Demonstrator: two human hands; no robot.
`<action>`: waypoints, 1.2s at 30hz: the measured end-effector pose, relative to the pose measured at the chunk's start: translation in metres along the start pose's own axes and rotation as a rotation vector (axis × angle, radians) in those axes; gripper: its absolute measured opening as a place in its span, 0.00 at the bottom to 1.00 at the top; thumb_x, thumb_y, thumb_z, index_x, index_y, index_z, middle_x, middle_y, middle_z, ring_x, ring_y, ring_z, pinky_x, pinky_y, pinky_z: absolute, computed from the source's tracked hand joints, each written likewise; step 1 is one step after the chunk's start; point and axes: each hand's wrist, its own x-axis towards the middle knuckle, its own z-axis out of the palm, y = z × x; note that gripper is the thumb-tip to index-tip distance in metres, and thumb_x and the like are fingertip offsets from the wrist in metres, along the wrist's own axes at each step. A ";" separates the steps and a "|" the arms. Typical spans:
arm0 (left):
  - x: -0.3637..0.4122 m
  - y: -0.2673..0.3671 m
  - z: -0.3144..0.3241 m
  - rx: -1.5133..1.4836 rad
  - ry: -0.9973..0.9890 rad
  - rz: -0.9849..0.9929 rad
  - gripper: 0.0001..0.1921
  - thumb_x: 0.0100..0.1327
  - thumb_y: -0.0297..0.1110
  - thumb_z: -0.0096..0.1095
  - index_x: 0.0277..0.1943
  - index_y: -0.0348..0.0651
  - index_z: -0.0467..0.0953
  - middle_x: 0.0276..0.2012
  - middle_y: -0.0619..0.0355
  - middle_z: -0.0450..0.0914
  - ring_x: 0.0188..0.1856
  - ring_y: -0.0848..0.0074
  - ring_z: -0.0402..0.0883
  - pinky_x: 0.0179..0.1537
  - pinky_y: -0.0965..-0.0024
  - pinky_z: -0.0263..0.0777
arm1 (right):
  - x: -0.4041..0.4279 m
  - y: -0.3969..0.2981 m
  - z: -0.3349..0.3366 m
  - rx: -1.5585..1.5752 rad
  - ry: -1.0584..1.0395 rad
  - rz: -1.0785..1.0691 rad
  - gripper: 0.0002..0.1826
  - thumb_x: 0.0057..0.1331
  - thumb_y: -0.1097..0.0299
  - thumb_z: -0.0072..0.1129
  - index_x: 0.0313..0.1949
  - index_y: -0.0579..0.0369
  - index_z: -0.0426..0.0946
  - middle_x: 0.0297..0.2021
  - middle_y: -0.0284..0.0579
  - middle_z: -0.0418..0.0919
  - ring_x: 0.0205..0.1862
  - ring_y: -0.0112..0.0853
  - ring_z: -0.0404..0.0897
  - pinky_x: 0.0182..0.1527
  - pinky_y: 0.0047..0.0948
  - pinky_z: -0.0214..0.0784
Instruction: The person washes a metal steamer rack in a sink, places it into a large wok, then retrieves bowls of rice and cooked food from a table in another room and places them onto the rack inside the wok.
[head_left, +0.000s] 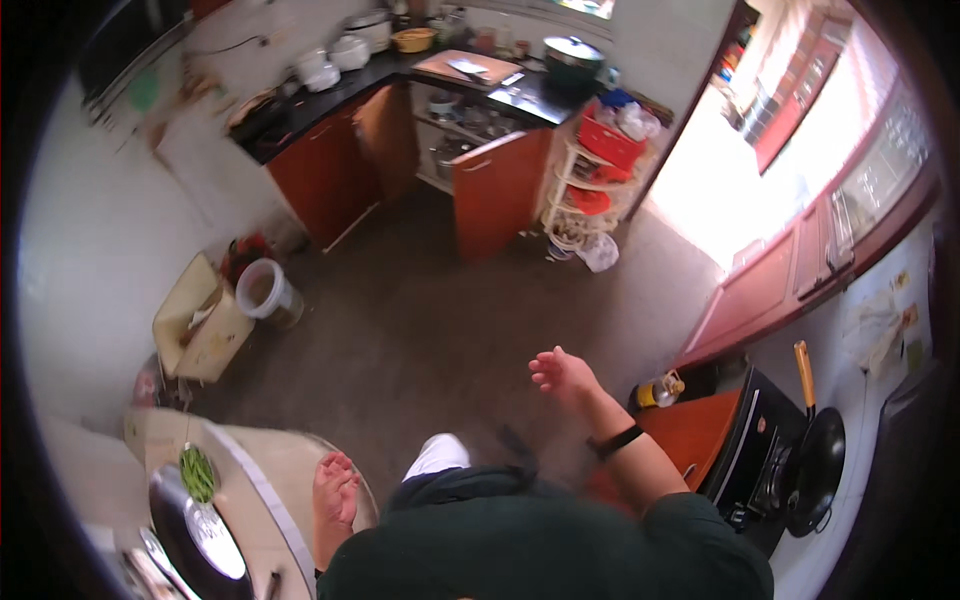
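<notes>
My left hand (335, 487) is raised at the lower left, palm up with loosely curled fingers and nothing in it. It hangs over or beside the edge of a pale counter (247, 457), where green vegetable pods (197, 474) lie near a dark round metal pan or basin (187, 532). Held out over the floor, my right hand (562, 375) has its fingers apart and holds nothing. A black band (619, 442) circles that forearm. To the right of the arm stands a black gas stove (757, 457) carrying a black wok (817, 472) with a wooden handle.
Two orange cabinet doors (499, 195) stand ajar below the black worktop (525, 97), which bears a cutting board (476, 67) and lidded pot (571, 64). A white shelf rack (562, 180) stands by the bright doorway. Left are a plastic bucket (266, 289) and cream bin (202, 330).
</notes>
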 end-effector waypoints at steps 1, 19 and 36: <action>0.013 0.002 0.020 0.045 0.001 -0.071 0.13 0.51 0.20 0.52 0.41 0.40 0.66 0.38 0.57 0.70 0.40 0.73 0.70 0.39 0.70 0.65 | 0.004 -0.003 -0.013 0.018 0.044 -0.013 0.20 0.67 0.54 0.33 0.42 0.57 0.67 0.37 0.42 0.75 0.33 0.30 0.73 0.34 0.27 0.66; 0.243 -0.076 0.473 0.438 -0.615 -0.604 0.09 0.58 0.25 0.50 0.43 0.36 0.69 0.37 0.53 0.75 0.37 0.72 0.75 0.39 0.73 0.71 | -0.061 -0.004 -0.221 0.269 0.967 0.212 0.08 0.62 0.64 0.47 0.36 0.54 0.69 0.29 0.39 0.75 0.27 0.27 0.75 0.27 0.25 0.68; 0.224 -0.269 0.869 0.678 -0.878 -0.765 0.08 0.59 0.25 0.47 0.42 0.35 0.69 0.36 0.51 0.75 0.36 0.71 0.74 0.41 0.69 0.70 | 0.069 -0.346 -0.503 0.189 0.826 -0.305 0.11 0.63 0.68 0.45 0.43 0.58 0.69 0.34 0.39 0.75 0.30 0.24 0.74 0.31 0.21 0.66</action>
